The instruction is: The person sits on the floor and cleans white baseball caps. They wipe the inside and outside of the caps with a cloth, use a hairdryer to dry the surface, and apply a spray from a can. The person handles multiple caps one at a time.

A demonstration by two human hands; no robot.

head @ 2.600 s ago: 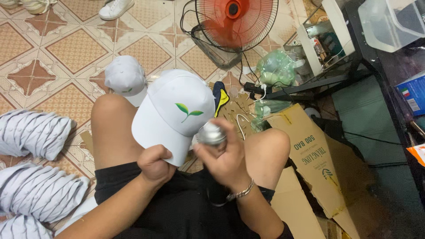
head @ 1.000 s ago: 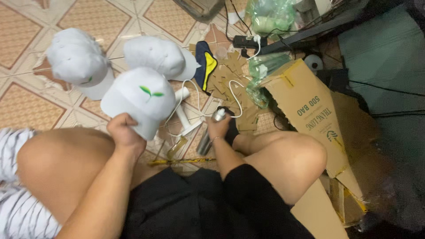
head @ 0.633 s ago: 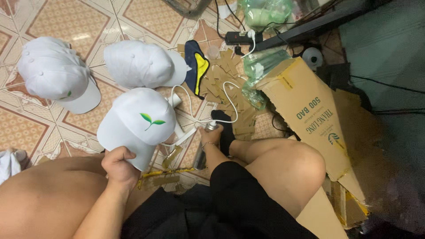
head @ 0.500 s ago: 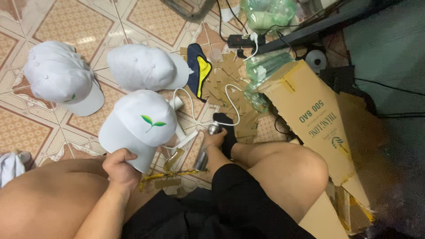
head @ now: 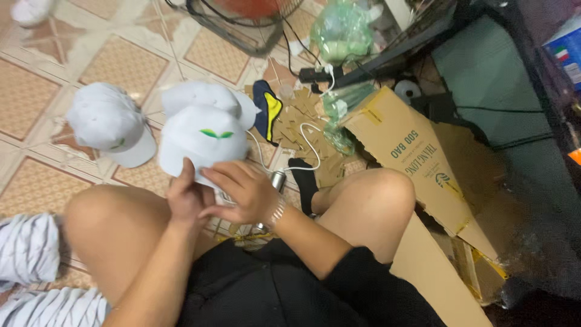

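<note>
A white cap with a green leaf emblem [head: 203, 142] is held up over my knees. My left hand [head: 183, 198] grips its lower edge from below. My right hand [head: 241, 192], with a metal bracelet on the wrist, lies beside it with fingers on the same edge. A small silver metal tool [head: 277, 180] on a white cable [head: 308, 130] rests on the floor just right of my right hand, not touched. Two more white caps lie on the tiles, one behind the held cap [head: 200, 97] and one to the left [head: 109, 121].
A dark blue and yellow cap [head: 267, 109] lies on cardboard scraps. A flattened cardboard box [head: 405, 145] leans at the right. A fan base [head: 236, 24], a green plastic bag [head: 342, 30] and a power strip [head: 315, 74] are at the back. Stacked white caps [head: 27, 248] sit at lower left.
My right hand has set the silver tool on the floor and moved left onto the cap. The cap has come up in front of the other white cap.
</note>
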